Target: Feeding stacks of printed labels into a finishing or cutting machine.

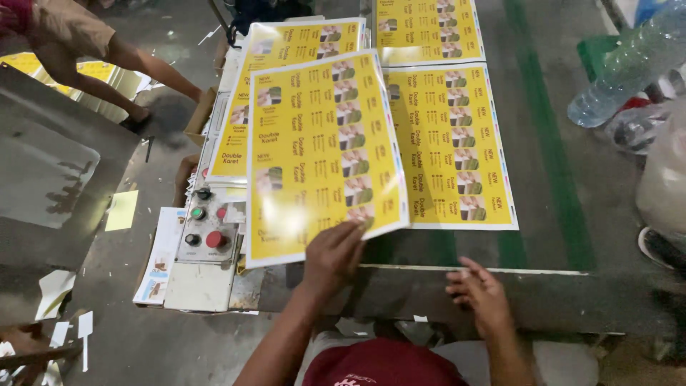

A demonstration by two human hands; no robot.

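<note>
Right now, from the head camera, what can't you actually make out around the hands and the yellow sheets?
- Left hand grip: its fingers lie over the lifted yellow printed sheet; the underside is hidden.
- Flat sheets: partly covered by the lifted one; the farthest are cut off by the top edge.
- Control box: the sheet overlaps its right side.
- Plastic bottle: blurred, cut by the right edge.
- Right hand: empty, resting at the table edge.

- Grey metal worktable [557, 286], green stripes running across the top, pale strip on near edge.
- Flat on it: yellow printed sheet [450, 146] at centre-right, 2nd sheet [427, 30] beyond it at far end, 3rd sheet [286, 64] to the left, partly covered.
- Clear plastic bottle [629, 64] lying at right side, w/ crumpled clear plastic [636, 129] just beside it.
</note>
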